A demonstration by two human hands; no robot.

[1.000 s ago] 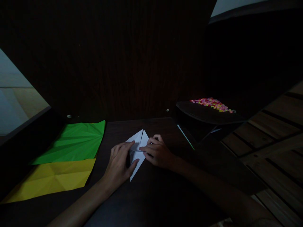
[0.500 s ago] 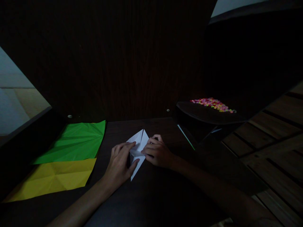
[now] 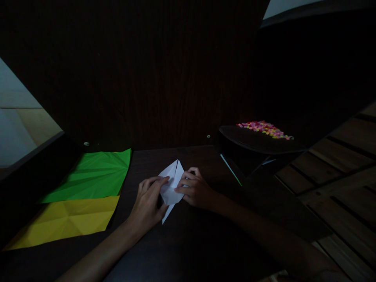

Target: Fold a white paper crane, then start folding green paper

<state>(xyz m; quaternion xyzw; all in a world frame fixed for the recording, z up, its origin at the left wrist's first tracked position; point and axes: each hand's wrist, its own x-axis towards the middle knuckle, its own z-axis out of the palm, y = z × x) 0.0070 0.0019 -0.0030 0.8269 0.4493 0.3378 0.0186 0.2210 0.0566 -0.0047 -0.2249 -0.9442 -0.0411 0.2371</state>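
Hands meet over a white paper (image 3: 172, 187) near the middle of the desk (image 3: 188, 243): the left hand (image 3: 148, 205) lies on its left side with fingers pressing it flat, the right hand (image 3: 195, 190) pinches a fold at its right edge. Thin and light, it probably creases easily and slides on the dark wood, so it is best held at edges and corners. Left of it lie a green sheet (image 3: 91, 176) and, nearer, a yellow sheet (image 3: 64, 221). Beads (image 3: 264, 128) sit on a dark tray far right.

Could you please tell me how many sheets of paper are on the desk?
3: green sheet far left, yellow sheet just nearer, white sheet between both hands. Darkness may hide others.
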